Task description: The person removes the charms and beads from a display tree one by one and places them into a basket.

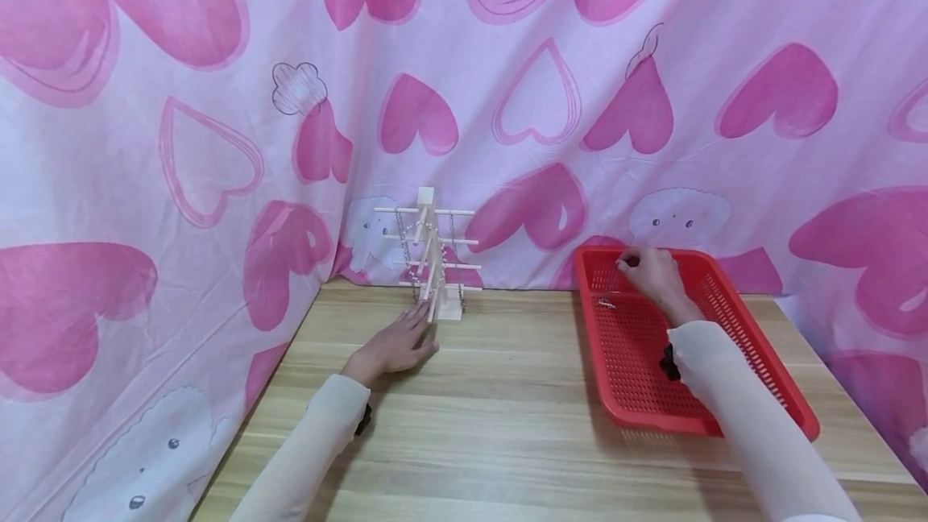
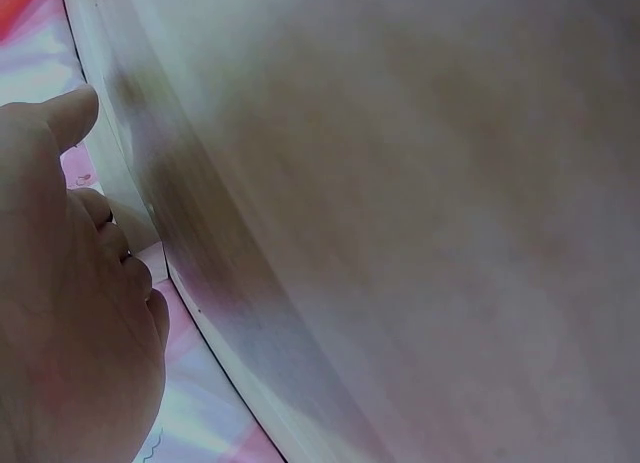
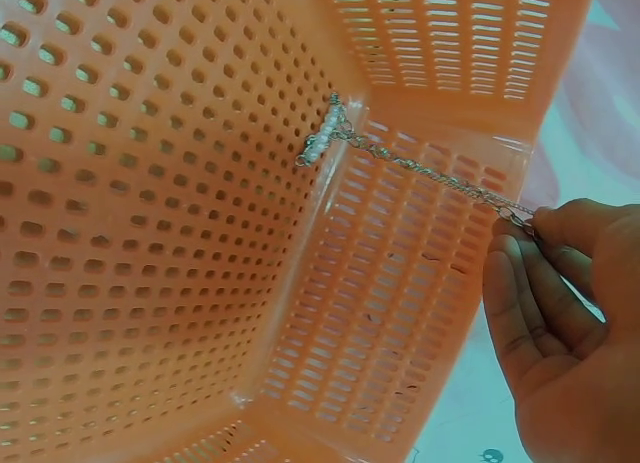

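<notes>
Makeshift recording booth, likely home: pink heart-print fabric backdrop [image 1: 507,103] hanging around light wood-grain desk [image 1: 507,425], enclosing it.

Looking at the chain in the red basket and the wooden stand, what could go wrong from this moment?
1. The right hand pinches only the end of the chain; its beaded end lies on the red basket and might catch in a hole when pulled.
2. The thin grip could slip, dropping the chain.
3. The left hand rests by the base of the wooden stand; a nudge might shake off the chains hanging there.
</notes>
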Demonstrator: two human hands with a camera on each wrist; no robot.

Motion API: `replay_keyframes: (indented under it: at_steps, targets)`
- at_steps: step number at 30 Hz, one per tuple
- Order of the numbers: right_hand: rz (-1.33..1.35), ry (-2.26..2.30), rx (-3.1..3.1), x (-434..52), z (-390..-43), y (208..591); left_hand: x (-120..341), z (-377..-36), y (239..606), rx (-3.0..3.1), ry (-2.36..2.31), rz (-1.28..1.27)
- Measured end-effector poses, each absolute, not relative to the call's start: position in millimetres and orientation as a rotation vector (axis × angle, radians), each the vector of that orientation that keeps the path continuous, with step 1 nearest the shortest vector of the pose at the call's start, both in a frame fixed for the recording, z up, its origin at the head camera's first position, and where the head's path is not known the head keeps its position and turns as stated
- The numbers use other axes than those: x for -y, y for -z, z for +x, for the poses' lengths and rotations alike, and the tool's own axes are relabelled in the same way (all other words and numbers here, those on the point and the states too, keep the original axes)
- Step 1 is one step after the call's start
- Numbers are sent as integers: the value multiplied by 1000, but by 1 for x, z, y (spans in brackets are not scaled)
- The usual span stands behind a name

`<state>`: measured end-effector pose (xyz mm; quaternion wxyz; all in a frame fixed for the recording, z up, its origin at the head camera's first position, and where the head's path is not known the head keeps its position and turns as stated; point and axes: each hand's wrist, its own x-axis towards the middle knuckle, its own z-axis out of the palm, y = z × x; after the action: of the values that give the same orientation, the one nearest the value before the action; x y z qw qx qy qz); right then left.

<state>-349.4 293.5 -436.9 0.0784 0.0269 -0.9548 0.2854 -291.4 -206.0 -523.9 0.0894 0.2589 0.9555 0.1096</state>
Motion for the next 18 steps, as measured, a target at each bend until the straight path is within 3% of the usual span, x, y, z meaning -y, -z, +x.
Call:
replay_keyframes:
  at_steps: [18]
  targets:
    - [196,-815,2994,-303,-350,460,206,-291,524,-2841,-309,759]
